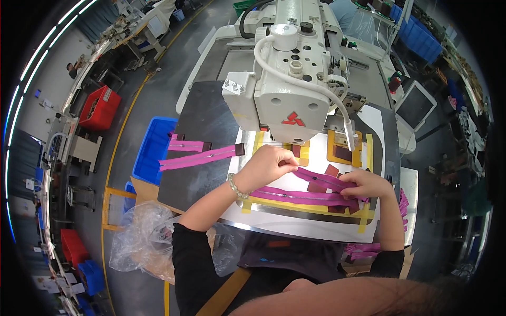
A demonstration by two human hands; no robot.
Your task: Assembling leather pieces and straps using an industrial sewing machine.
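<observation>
My left hand (pixel 271 167), with a beaded bracelet on the wrist, pinches the left end of a magenta zipper strip (pixel 316 177). My right hand (pixel 366 184) has fingers closed on that strip's right end. A second magenta zipper (pixel 295 197) lies below it, with maroon pieces (pixel 337 209) at its right, on a white board edged with yellow tape (pixel 369 155). Yellow templates (pixel 337 138) sit under the white sewing machine head (pixel 290 100) just beyond my hands. At the left, shorter and longer magenta zippers (pixel 197 158) with dark end tabs lie on the grey table (pixel 184 195).
A blue bin (pixel 150 147) and crumpled plastic bag (pixel 132 237) are left of the table. A monitor (pixel 414 108) stands at right, with more magenta strips (pixel 403 205) beside the table. Red crates (pixel 100 108) line the aisle; a person (pixel 74 68) is in the distance.
</observation>
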